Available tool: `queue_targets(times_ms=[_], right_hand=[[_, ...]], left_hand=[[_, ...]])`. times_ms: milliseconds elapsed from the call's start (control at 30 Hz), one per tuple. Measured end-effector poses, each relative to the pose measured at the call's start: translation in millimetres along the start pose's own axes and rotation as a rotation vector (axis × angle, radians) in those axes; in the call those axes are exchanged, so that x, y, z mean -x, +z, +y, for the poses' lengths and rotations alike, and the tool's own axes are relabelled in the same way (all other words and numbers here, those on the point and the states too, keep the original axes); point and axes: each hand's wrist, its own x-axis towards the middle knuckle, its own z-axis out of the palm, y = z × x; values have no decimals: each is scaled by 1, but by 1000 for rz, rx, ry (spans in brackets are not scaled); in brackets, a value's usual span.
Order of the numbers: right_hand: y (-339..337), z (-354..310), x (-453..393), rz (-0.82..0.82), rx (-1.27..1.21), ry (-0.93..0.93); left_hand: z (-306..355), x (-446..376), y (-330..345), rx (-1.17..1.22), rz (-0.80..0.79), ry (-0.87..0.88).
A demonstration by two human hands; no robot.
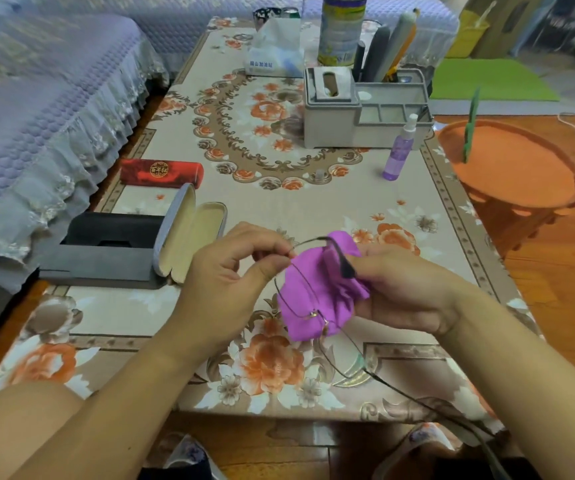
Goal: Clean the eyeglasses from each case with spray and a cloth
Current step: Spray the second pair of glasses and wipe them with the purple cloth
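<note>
Thin wire-framed eyeglasses [308, 315] hang between my hands over the near half of the table. My left hand [234, 271] pinches the frame at its upper edge. My right hand [403, 289] grips a bunched purple cloth [317, 292] pressed against one lens. One temple arm arches over the cloth; the other trails down toward the lower right. An open grey eyeglass case [189, 237] with a cream lining lies to the left of my left hand. Behind it sits a shut red case [161, 173]. A purple spray bottle [400, 150] stands upright at the mid right.
A black and grey box [106, 251] lies at the table's left edge. A grey desk organizer [358, 109], a tissue pack [275, 50] and a tall can [341, 29] stand at the back. An orange stool [511, 164] is right of the table, a sofa [36, 109] left.
</note>
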Motion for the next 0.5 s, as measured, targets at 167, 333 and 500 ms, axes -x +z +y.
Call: queue_targets(times_ms=[167,333,500], right_hand=[[14,10,-8,-292,188,62],[12,13,-13,-222,288,81],[16,23,-12,-43,300,-11]], left_hand=[[2,3,5,-14,-86,6],[4,3,12,44,-141,-59],[3,1,15,101,-135,-179]])
